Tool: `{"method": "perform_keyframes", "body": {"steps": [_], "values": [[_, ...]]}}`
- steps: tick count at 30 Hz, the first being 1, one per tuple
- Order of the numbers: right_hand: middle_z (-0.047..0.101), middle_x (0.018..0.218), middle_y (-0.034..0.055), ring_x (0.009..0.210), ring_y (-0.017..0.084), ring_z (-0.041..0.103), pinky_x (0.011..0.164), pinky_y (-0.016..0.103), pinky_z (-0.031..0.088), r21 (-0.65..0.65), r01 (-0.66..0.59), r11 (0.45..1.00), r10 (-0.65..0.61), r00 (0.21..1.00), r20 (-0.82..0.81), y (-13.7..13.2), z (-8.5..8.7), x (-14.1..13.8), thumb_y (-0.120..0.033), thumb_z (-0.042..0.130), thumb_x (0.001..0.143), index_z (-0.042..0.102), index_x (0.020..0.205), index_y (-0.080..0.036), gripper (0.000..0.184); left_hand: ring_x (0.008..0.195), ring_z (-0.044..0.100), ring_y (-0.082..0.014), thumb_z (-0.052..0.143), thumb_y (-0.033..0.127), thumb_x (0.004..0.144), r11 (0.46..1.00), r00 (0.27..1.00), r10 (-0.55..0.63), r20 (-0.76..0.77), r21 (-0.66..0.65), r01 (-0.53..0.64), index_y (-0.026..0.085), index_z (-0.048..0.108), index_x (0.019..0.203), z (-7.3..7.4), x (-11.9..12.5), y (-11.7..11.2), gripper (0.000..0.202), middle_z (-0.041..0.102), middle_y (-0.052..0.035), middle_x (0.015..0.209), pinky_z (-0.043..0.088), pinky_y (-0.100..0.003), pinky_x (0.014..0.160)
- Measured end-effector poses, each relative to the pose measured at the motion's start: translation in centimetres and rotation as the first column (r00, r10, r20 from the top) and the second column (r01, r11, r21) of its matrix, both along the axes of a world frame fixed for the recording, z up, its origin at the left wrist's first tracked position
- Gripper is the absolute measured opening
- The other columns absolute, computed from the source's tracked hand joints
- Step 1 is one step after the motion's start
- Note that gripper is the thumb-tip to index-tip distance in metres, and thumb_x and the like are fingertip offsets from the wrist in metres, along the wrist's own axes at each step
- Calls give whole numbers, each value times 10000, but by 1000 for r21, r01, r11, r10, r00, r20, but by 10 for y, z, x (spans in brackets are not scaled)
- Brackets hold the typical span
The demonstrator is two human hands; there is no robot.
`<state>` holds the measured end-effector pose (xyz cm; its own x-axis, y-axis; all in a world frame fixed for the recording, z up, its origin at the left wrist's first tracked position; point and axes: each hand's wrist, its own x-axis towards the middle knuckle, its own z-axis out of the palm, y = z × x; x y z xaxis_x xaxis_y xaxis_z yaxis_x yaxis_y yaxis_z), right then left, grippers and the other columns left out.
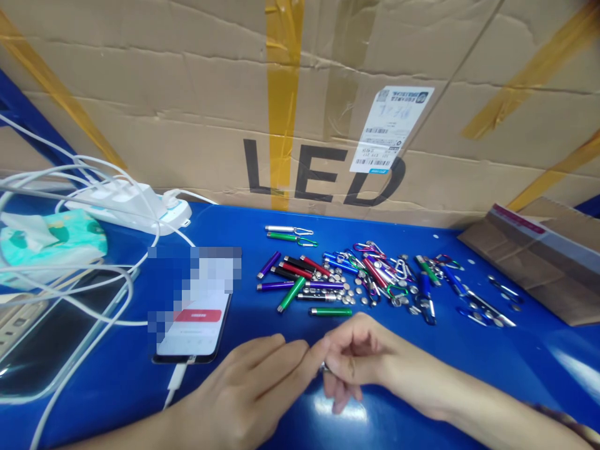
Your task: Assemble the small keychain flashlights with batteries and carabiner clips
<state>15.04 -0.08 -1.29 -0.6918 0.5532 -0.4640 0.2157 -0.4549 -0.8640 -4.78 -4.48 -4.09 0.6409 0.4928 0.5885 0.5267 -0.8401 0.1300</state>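
In the head view my left hand (257, 381) and my right hand (363, 356) meet at the fingertips above the front of the blue table. My right thumb and forefinger pinch a small silver metal piece (323, 367), mostly covered by the fingers. The fingers of my left hand are closed and bent against it; whatever lies inside them is hidden. Just beyond my right hand lies a green metal tube (330, 311). Behind it is a pile of coloured tubes (300, 286), small round silver pieces (349, 294) and carabiner clips (400, 270).
A lit phone (199, 325) with a charging cable lies left of the pile. Farther left are a tablet-like device (51, 337), a tissue pack (70, 234) and a white power strip (135, 203) with tangled cables. A large cardboard box (197, 119) stands behind; a brown carton (539, 262) is at right.
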Motion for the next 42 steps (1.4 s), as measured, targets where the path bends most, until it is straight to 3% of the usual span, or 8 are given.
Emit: {"method": "perform_keyframes", "body": {"steps": [6, 11, 18, 26, 31, 35, 38, 42], "values": [[563, 627, 5, 557, 100, 576, 561, 221, 421, 207, -20, 978, 5, 997, 73, -2, -6, -1, -503, 488, 833, 550, 642, -136, 419, 662, 638, -112, 444, 35, 874, 890, 936, 90, 340, -450, 77, 148, 608, 1121, -3, 12, 5, 316, 683, -31, 771, 521, -173, 633], [550, 685, 17, 618, 118, 509, 581, 239, 408, 830, -156, 535, -87, 967, 238, -2, -5, 3, -310, 409, 917, 558, 716, -155, 294, 650, 642, -115, 545, 111, 836, 665, 882, 340, 328, -747, 21, 225, 711, 951, 8, 14, 10, 232, 711, 4, 763, 491, -145, 547], [537, 711, 39, 622, 136, 480, 534, 242, 380, 927, -347, 140, -49, 933, 357, 7, -8, 9, -258, 352, 953, 575, 772, -142, 310, 640, 659, -166, 542, 219, 837, 420, 896, 388, 217, -907, 38, 198, 733, 907, 12, 14, 13, 204, 717, -18, 691, 491, -195, 534], [494, 626, -12, 605, 97, 462, 597, 221, 374, 718, -235, 655, 47, 961, 271, 0, -6, 4, -261, 342, 946, 511, 667, -163, 341, 742, 681, -105, 493, 154, 885, 565, 913, 278, 300, -819, 97, 353, 369, 1289, 1, 11, 6, 468, 704, 68, 819, 529, -155, 697], [344, 464, -71, 405, 56, 319, 435, 197, 296, 61, -25, 998, 27, 999, -28, 1, -11, -2, -414, 431, 873, 440, 573, -166, 389, 926, 680, -132, 497, 84, 863, 793, 967, 137, 215, -609, 24, 399, 372, 1323, -10, -2, 3, 572, 691, 53, 1088, 519, -191, 843], [295, 471, -88, 383, 38, 256, 390, 170, 259, -251, -9, 968, -27, 990, -140, 2, -16, -4, -452, 467, 844, 383, 547, -178, 413, 1003, 658, -148, 493, 22, 820, 884, 989, 109, 100, -465, -51, 384, 389, 1328, -15, -7, 6, 632, 661, 49, 1174, 445, -244, 971], [431, 493, -25, 429, 76, 409, 448, 210, 350, 176, -22, 984, 20, 1000, 15, -1, -8, -1, -516, 276, 905, 502, 578, -152, 539, 908, 686, -107, 523, 104, 854, 812, 955, 193, 225, -583, -26, 380, 367, 1289, -10, 2, 8, 538, 697, 51, 1077, 507, -147, 844], [524, 623, 2, 595, 112, 494, 573, 229, 404, 703, -83, 706, -133, 960, 247, -1, 13, 8, -425, 318, 932, 547, 669, -164, 435, 833, 693, -85, 506, 134, 874, 673, 899, 296, 324, -738, 44, 381, 391, 1207, 1, 13, 9, 431, 711, 81, 875, 529, -100, 728]]}}
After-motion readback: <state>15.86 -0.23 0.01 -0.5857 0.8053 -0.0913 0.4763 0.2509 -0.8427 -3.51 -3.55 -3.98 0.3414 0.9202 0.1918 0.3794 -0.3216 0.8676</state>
